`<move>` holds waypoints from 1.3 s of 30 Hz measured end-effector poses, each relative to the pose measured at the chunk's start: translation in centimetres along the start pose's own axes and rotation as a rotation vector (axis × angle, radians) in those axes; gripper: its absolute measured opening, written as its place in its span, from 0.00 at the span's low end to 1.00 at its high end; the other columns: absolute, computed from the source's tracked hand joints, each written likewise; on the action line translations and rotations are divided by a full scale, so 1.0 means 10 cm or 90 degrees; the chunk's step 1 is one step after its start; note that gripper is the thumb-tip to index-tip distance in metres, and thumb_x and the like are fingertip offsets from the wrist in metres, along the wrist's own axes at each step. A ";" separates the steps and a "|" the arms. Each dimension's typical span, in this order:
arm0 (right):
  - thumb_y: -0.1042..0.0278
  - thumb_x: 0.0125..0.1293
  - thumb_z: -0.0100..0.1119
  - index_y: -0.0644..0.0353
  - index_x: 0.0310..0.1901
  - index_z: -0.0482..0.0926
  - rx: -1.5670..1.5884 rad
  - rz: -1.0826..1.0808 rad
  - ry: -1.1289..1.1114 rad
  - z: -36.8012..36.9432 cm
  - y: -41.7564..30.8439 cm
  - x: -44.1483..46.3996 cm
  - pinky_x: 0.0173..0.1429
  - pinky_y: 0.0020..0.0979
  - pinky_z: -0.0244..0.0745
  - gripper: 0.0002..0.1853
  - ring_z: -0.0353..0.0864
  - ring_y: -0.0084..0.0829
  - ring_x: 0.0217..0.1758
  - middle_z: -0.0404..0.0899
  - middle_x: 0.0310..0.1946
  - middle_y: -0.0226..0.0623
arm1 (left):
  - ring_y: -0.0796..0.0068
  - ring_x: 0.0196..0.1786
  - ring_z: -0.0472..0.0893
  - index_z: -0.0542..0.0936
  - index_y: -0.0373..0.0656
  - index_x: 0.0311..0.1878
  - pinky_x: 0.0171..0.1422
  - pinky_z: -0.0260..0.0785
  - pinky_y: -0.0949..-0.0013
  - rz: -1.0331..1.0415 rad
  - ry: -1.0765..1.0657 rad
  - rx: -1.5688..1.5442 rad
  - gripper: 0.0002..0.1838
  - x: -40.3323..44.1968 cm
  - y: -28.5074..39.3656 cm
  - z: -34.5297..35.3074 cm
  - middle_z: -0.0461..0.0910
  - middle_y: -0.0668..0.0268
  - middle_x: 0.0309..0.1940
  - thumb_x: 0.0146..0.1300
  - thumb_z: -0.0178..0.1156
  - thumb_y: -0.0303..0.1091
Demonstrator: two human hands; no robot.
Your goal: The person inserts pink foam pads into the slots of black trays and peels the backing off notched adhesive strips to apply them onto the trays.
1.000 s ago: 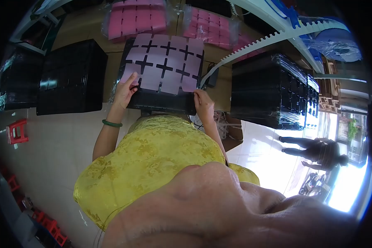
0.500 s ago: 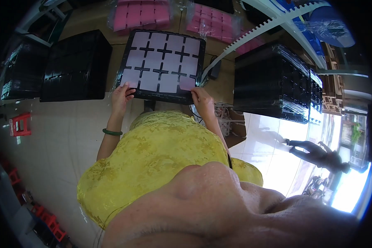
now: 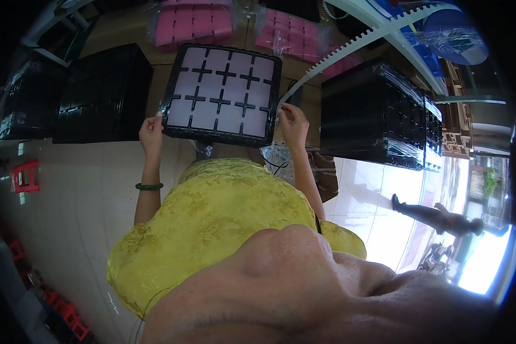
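Observation:
A black tray (image 3: 228, 138) lies in front of me, and a pale pink sheet with cross-shaped cut-outs (image 3: 206, 113) sits flat inside its rim, with black crosses showing through. My left hand (image 3: 151, 135) is at the tray's left edge near the lower corner, fingers closed together; whether they pinch the rim is too small to tell. At the right edge is my right hand (image 3: 294, 125), its thumb and fingers curled close to the rim beside the end of a white toothed strip (image 3: 327, 59). Its fingertips' contact with the tray is unclear.
Stacks of black trays stand at the left (image 3: 106, 97) and right (image 3: 361, 109). Wrapped pink sheets (image 3: 195, 22) lie behind the tray. A red stool (image 3: 26, 176) is on the floor at the left. Another person (image 3: 441, 220) is at the far right.
The pink sheet has gone from lying loosely over the tray to flat within its rim. Both hands have let go of the sheet's near corners and moved outward to the tray's sides.

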State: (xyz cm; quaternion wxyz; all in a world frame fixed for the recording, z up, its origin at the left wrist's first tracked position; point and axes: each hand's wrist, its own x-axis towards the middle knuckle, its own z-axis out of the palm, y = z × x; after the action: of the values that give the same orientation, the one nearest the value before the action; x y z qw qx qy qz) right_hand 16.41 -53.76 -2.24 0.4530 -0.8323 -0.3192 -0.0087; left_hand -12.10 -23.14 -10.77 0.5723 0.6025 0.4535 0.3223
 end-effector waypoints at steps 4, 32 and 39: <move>0.55 0.58 0.71 0.61 0.63 0.73 -0.036 0.034 0.072 0.39 0.38 0.76 0.63 0.40 0.71 0.33 0.77 0.44 0.59 0.78 0.55 0.49 | 0.79 0.39 0.77 0.80 0.39 0.47 0.47 0.70 0.76 0.134 0.072 -0.016 0.17 0.37 0.43 0.30 0.80 0.66 0.37 0.66 0.67 0.44; 0.43 0.49 0.73 0.54 0.67 0.69 -0.134 0.237 -0.010 1.08 0.84 1.69 0.72 0.49 0.59 0.45 0.67 0.51 0.69 0.72 0.64 0.49 | 0.51 0.53 0.82 0.74 0.30 0.59 0.59 0.72 0.60 0.133 -0.222 0.407 0.43 2.50 0.42 1.34 0.81 0.45 0.51 0.47 0.74 0.54; 0.46 0.48 0.76 0.56 0.68 0.69 -0.187 0.217 0.045 1.09 0.87 1.68 0.73 0.48 0.57 0.46 0.65 0.52 0.70 0.71 0.64 0.51 | 0.53 0.64 0.75 0.64 0.34 0.70 0.68 0.67 0.60 -0.001 -0.333 0.229 0.48 2.31 0.59 1.03 0.75 0.45 0.60 0.55 0.70 0.56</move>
State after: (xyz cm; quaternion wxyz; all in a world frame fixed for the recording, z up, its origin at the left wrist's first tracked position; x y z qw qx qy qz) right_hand 31.43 -40.03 -10.09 0.3327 -0.9305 -0.1532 -0.0079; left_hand 7.14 -5.71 -9.38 0.5540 0.7562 0.3410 0.0707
